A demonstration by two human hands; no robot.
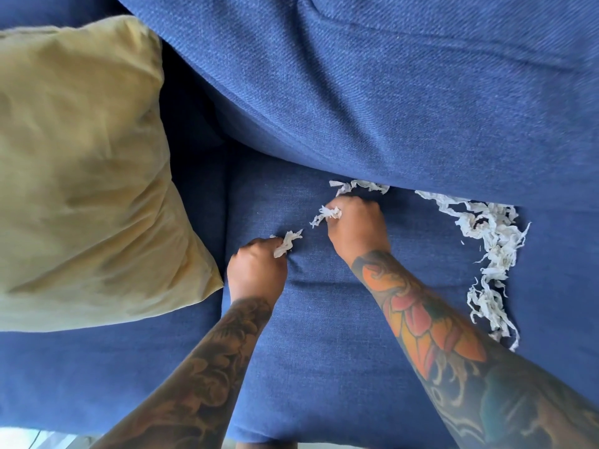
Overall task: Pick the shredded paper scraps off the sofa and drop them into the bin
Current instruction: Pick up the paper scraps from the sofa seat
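down on the blue sofa seat (pixel 324 335), both fists working. left hand (pixel 256 270) curled tight, knuckles up, clutching a white paper scrap (pixel 287 243) that pokes out past the fingertips toward the backrest. right hand (pixel 355 226) clenched too, just ahead and to the right, gripping a small tuft of shreds (pixel 325 215) sticking out on its left side. more loose strips (pixel 359 186) lying right beyond the right knuckles, tucked into the crease where seat meets back cushion (pixel 389 92). off to the right, well clear of both hands, a long tangled trail of shredded paper (pixel 489 254) running from the crease down across the seat toward the front edge. yellow pillow (pixel 81 173) propped at the left, just beside the left hand, not touching it. tattooed forearms reaching in from the bottom. no telling how much paper sits hidden inside either fist.
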